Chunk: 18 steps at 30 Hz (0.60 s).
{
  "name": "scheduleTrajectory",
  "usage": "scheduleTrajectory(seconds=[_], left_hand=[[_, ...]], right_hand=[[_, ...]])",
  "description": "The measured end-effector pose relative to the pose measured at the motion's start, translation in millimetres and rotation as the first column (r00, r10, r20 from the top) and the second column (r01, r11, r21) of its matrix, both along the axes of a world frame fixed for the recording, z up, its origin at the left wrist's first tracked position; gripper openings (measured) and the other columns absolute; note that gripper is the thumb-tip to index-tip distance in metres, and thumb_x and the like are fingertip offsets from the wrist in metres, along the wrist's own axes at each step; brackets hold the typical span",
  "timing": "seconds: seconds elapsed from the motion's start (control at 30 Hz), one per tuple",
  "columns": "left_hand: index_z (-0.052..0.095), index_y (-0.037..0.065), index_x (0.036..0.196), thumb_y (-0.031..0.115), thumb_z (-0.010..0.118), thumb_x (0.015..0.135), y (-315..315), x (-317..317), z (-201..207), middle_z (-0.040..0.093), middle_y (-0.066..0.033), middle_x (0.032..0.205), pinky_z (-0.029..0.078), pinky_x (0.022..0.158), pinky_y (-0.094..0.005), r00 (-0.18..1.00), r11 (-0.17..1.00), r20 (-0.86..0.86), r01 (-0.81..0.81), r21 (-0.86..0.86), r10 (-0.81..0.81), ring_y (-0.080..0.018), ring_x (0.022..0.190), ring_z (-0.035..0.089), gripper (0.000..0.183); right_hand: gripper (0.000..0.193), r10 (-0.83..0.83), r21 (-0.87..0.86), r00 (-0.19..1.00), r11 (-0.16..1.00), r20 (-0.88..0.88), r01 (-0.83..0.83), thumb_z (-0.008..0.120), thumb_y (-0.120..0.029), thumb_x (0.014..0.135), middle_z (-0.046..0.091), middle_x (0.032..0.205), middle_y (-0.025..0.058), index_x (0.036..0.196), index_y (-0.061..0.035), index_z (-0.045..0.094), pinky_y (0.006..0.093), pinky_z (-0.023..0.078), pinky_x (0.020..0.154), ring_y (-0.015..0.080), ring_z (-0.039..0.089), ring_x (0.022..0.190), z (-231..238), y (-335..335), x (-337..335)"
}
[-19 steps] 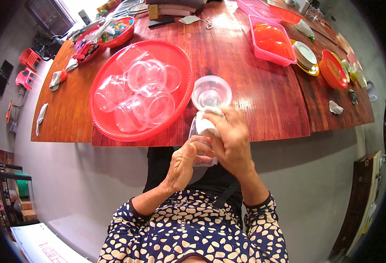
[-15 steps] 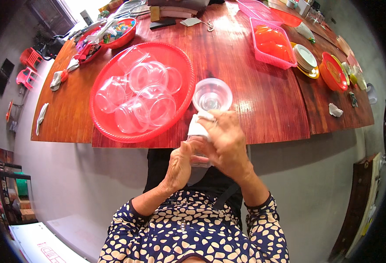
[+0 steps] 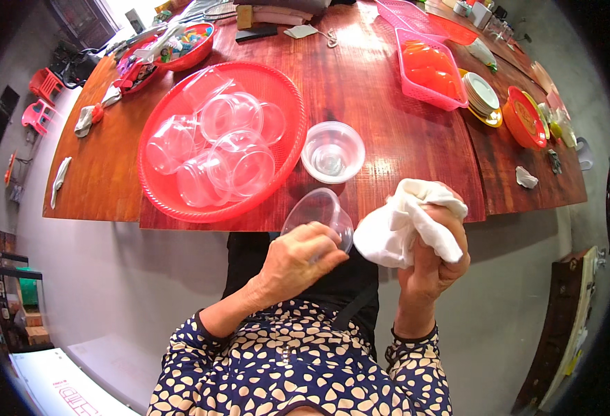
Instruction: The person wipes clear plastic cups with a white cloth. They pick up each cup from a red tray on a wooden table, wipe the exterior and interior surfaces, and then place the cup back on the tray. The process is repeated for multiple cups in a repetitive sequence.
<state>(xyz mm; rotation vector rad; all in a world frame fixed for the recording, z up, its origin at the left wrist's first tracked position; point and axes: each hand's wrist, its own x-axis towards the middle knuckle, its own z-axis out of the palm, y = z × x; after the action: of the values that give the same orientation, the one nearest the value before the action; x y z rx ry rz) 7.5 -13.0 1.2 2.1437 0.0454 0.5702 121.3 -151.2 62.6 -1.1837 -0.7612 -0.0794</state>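
My left hand (image 3: 299, 262) grips a clear plastic bowl (image 3: 319, 206) by its side, tilted, just off the table's near edge. To its right my right hand (image 3: 442, 253) is closed round a crumpled white cloth (image 3: 405, 225), held apart from the bowl. Straight ahead on the table stands another clear round container (image 3: 333, 152), possibly several nested together. A large red round tray (image 3: 154, 197) lies to the left, with several clear plastic bowls (image 3: 232, 118) heaped in it, some tipped on their sides.
A pink basket (image 3: 433, 101) of orange-red things stands at the right, near a stack of white plates (image 3: 481, 93) and a red bowl (image 3: 524, 118). Red basins (image 3: 187, 62) of small items sit at the back left. The wooden table's front edge (image 3: 263, 229) runs before me.
My right hand has pulled away rightward with the cloth, which was against the container in my left hand. The bowl now shows more fully, tilted in my left hand.
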Motion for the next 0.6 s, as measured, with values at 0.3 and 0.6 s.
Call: scheduleTrajectory(seconds=[0.3,0.6], left_hand=[[0.064,0.011,0.091,0.023,0.070,0.072,14,-12,12,0.064,-0.0038,0.086,0.049,0.070,-0.0376,0.988,0.871,-0.112,0.147,0.468,-0.107,-0.0238,0.079,0.063,0.024],[0.068,0.010,0.081,0.020,0.075,0.060,22,-15,28,0.063,-0.0060,0.103,0.039,0.098,-0.0469,0.993,0.808,0.121,-0.078,0.584,0.008,-0.0257,0.107,0.055,0.025]], right_hand=[[0.047,0.570,-0.663,0.582,0.745,0.580,-0.070,0.069,-0.012,0.067,0.058,0.108,0.0127,0.113,-0.0044,0.061,0.0455,0.042,0.087,0.0291,0.055,0.104,-13,4,13],[0.038,0.455,-0.562,0.613,0.827,0.646,-0.022,0.069,-0.012,0.070,0.062,0.092,0.0102,0.106,-0.0024,0.060,0.0402,0.047,0.075,0.0271,0.060,0.082,-41,5,12]])
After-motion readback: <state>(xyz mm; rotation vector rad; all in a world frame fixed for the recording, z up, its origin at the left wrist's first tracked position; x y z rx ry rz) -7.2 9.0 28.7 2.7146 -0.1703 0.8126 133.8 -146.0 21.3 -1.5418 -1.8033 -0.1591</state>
